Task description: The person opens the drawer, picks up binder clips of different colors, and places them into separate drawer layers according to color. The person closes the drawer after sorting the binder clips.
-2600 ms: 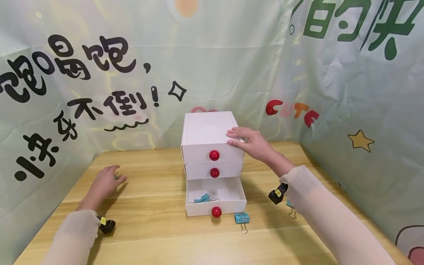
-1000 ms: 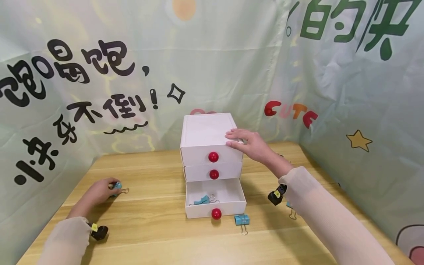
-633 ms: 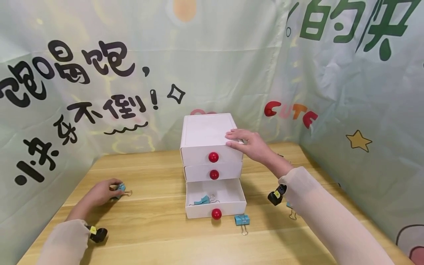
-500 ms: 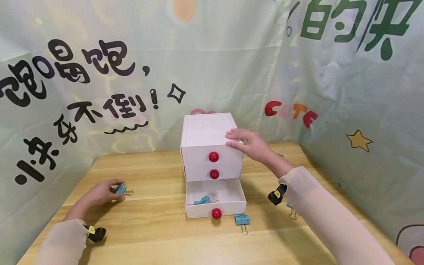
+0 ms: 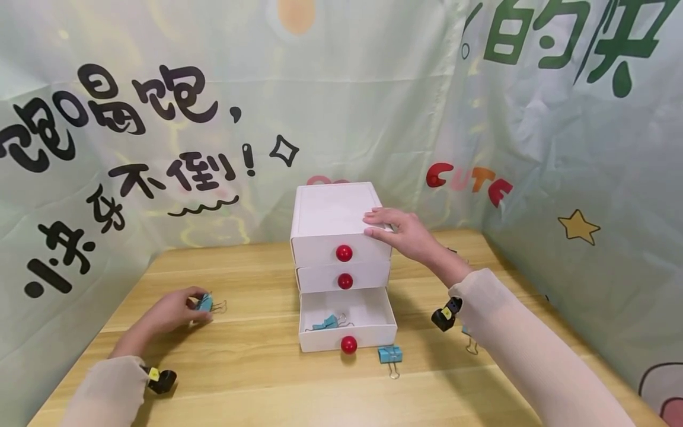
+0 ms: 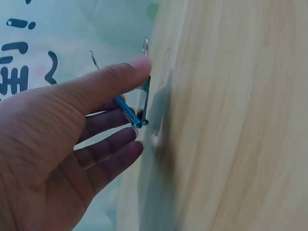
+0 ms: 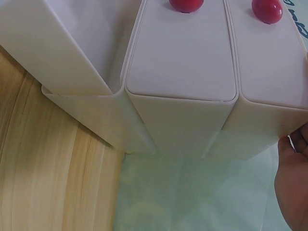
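My left hand (image 5: pixel 173 309) pinches a blue binder clip (image 5: pixel 205 303) between thumb and fingers, at the left of the table. The left wrist view shows the clip (image 6: pixel 126 109) with its wire handles spread, near the wooden surface. My right hand (image 5: pixel 407 234) rests on the right front edge of a white three-drawer box (image 5: pixel 336 209), fingers extended over its top. The bottom drawer (image 5: pixel 320 340) is pulled out, and a blue binder clip (image 5: pixel 326 322) lies inside. In the right wrist view, part of the right hand (image 7: pixel 293 180) touches the box's side.
Another blue binder clip (image 5: pixel 390 354) lies before the drawer's right corner. One more clip (image 5: pixel 471 345) is partly hidden by the right sleeve. Red knobs (image 5: pixel 344 253) stick out from the drawer fronts. Printed cloth (image 5: pixel 256 89) hangs behind and beside the wooden table (image 5: pixel 256 379).
My left hand has closed its fingers on the binder clip at the left and moved it a little to the right. The right hand has stayed on the box.
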The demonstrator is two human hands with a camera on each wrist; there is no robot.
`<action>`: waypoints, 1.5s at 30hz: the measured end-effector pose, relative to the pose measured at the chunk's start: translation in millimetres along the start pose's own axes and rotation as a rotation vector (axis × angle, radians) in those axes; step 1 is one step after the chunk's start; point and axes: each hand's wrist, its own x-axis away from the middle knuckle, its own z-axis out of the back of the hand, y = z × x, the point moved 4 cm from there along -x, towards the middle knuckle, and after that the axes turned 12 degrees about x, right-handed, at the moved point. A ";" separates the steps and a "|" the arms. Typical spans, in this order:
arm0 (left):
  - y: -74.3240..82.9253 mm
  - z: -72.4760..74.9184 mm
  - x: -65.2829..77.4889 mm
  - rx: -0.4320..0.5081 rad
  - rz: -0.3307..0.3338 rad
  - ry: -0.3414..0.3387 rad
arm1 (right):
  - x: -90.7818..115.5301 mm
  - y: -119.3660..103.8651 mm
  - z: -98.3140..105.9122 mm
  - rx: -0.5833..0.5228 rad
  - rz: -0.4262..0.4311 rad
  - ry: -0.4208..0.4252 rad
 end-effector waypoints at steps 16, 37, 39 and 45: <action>49.8 -13.5 -3.9 -0.111 -0.169 0.048 | 0.5 0.3 -0.4 -0.015 -0.003 0.004; 133.9 -40.8 6.2 -0.183 -0.347 0.068 | -0.4 0.8 0.3 -0.012 -0.007 0.003; 140.9 -45.8 6.3 -0.185 -0.374 0.050 | -0.2 0.8 0.3 -0.010 -0.003 0.005; 159.5 -62.2 5.5 -0.208 -0.441 -0.011 | 0.2 0.8 -0.6 -0.007 0.000 0.008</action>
